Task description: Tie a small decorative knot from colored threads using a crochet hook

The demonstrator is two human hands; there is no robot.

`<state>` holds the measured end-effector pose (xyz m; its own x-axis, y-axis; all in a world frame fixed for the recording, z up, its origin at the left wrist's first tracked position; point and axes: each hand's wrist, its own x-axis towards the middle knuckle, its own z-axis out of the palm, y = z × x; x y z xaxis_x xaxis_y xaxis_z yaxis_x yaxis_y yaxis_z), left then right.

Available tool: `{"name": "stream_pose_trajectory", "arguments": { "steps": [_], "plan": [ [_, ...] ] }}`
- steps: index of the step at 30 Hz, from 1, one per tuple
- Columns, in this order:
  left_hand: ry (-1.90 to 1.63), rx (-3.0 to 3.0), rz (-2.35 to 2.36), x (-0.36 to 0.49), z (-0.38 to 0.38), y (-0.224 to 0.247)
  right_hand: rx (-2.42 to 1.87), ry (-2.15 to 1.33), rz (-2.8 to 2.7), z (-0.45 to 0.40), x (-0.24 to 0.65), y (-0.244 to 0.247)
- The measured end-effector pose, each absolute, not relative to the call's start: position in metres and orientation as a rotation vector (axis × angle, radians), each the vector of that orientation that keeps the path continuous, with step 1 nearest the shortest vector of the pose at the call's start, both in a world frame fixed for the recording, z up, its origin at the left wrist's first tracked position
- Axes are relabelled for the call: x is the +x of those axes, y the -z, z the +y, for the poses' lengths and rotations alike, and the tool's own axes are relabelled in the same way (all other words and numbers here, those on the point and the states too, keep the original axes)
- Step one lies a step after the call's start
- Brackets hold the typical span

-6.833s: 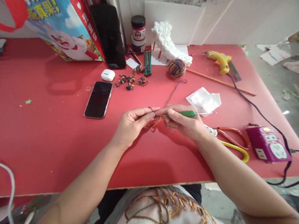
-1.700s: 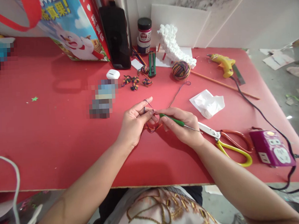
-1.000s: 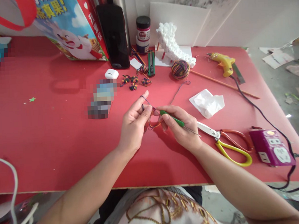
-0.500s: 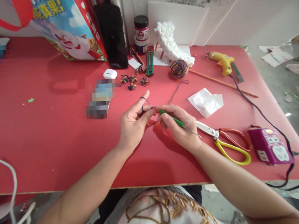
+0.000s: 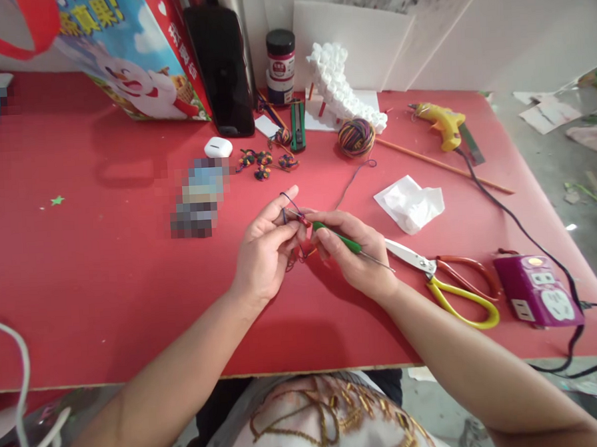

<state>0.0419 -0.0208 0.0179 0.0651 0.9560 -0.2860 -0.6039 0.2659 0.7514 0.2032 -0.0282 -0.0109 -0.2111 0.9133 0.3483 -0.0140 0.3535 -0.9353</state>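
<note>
My right hand (image 5: 356, 250) grips a crochet hook by its green handle (image 5: 340, 238); one thin metal end sticks out past the palm, the other points into the work. Pinched in my left hand (image 5: 268, 248) is a small piece of crochet (image 5: 304, 220) in reddish yarn, partly hidden by the fingers. Dark yarn loops over my raised left index finger. A strand of yarn (image 5: 349, 184) runs across the table towards the multicoloured yarn ball (image 5: 357, 138). Loose yarn ends dangle below the fingers.
Several small crocheted pieces (image 5: 262, 160) lie beyond my hands, near a white earbud case (image 5: 218, 147) and a green utility knife (image 5: 298, 125). To the right are crumpled white paper (image 5: 411, 204), scissors (image 5: 431, 270), a purple power socket (image 5: 539, 291) and a yellow glue gun (image 5: 441, 124).
My left thumb has drawn back a little and the hands have parted slightly. More of the crochet piece and the hook's tip shows now. The view has shifted slightly.
</note>
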Motion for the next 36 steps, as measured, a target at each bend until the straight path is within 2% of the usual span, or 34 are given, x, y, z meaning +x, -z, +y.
{"name": "stream_pose_trajectory", "arguments": {
  "steps": [11,22,32,36],
  "plan": [
    [-1.272,0.832,1.016,0.042,-0.025,-0.008,-0.838,-1.112,-1.404,-0.032,0.200,0.011],
    [-1.248,0.772,1.054,0.045,-0.028,-0.014,-0.865,-1.097,-1.383,-0.037,0.200,0.016],
    [-1.246,0.877,1.099,0.048,-0.031,-0.013,-0.938,-0.691,-1.733,-0.032,0.196,0.014],
    [-1.253,0.744,1.070,0.049,-0.031,-0.015,-0.931,-0.504,-1.789,-0.036,0.193,0.013]
  ]
}}
